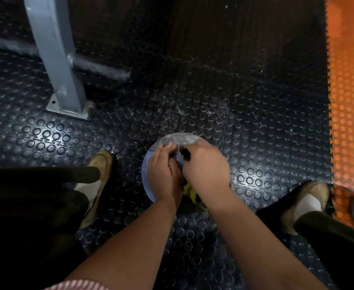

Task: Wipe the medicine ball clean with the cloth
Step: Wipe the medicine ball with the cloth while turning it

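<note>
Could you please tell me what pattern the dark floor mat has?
Raised circular studs on dark rubber floor matting, clearest in the head view.

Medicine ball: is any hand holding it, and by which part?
Both the left hand and the right hand lie on top of the ball. Whether they grip it or the yellow cloth cannot be told.

Blue medicine ball [178, 139] — dusty top

No text, label, brand, number or sign is legible anywhere, the round blue medicine ball [146, 174] included.
</note>
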`<state>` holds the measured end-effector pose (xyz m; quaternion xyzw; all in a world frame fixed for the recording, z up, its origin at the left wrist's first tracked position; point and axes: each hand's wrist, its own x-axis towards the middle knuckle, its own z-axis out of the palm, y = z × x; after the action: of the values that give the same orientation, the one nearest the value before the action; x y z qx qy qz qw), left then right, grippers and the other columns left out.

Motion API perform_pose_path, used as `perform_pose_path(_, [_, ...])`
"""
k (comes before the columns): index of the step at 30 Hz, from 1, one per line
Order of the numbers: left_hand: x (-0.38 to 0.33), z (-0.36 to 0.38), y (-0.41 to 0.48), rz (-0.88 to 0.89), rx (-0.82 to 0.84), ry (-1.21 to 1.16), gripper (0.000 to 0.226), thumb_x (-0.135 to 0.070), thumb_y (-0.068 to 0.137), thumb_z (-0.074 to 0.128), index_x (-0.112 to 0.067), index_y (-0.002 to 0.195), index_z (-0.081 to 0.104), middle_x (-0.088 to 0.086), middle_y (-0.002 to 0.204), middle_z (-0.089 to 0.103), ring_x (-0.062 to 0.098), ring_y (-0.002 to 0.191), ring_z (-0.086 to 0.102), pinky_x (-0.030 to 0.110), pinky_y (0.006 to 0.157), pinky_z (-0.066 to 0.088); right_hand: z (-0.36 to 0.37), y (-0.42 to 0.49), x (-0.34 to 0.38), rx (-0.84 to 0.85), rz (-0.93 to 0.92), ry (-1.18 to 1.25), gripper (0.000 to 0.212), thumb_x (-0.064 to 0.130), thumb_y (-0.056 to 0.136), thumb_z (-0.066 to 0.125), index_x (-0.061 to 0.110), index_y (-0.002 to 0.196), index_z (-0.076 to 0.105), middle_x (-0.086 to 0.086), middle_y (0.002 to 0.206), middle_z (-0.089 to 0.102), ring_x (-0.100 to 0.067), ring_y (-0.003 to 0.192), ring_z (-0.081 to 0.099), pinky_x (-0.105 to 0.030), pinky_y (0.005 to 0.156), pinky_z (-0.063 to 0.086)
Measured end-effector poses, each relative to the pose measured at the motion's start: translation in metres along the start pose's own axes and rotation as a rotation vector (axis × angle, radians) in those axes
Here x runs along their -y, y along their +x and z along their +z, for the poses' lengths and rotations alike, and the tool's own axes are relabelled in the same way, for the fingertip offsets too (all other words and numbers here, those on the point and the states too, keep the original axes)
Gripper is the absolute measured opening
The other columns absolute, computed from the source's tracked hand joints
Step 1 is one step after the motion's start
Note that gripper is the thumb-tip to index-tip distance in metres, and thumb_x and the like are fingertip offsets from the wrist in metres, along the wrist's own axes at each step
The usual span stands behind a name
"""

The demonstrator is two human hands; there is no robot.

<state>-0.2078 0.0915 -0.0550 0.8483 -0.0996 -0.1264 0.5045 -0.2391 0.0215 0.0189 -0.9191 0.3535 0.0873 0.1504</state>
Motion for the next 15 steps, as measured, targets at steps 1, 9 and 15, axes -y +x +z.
perform_pose_path(1, [0.001,-0.001,-0.003,0.024,-0.009,-0.003,0.047,-0.021,0.085,0.032,-0.008,0.108,0.071,0.004,0.114,0.068,0.019,0.112,0.056,0.035,0.097,0.043,-0.002,0.009,0.004,0.021,-0.009,-0.027,0.02,0.014,0.091,0.048,0.013,0.102,0.064,-0.003,0.11,0.056,-0.025,0.096,0.056,-0.028,0.059,0.039])
perform_pose_path(9, [-0.002,-0.002,0.014,-0.106,0.014,-0.056,0.05,-0.015,0.078,0.032,-0.009,0.106,0.073,-0.003,0.116,0.069,0.019,0.117,0.058,0.031,0.102,0.043,0.005,-0.038,0.001,0.102,-0.09,0.005,0.034,0.013,0.093,0.041,0.018,0.125,0.051,0.003,0.124,0.044,-0.022,0.106,0.045,-0.03,0.061,0.041])
perform_pose_path(15, [0.004,-0.007,0.0,-0.018,-0.007,-0.032,0.045,-0.014,0.082,0.035,-0.002,0.107,0.071,0.011,0.117,0.068,0.033,0.12,0.056,0.049,0.102,0.043,-0.002,-0.011,0.011,0.104,-0.025,0.005,0.027,0.015,0.092,0.044,0.014,0.113,0.061,0.0,0.119,0.048,-0.026,0.105,0.05,-0.031,0.063,0.04])
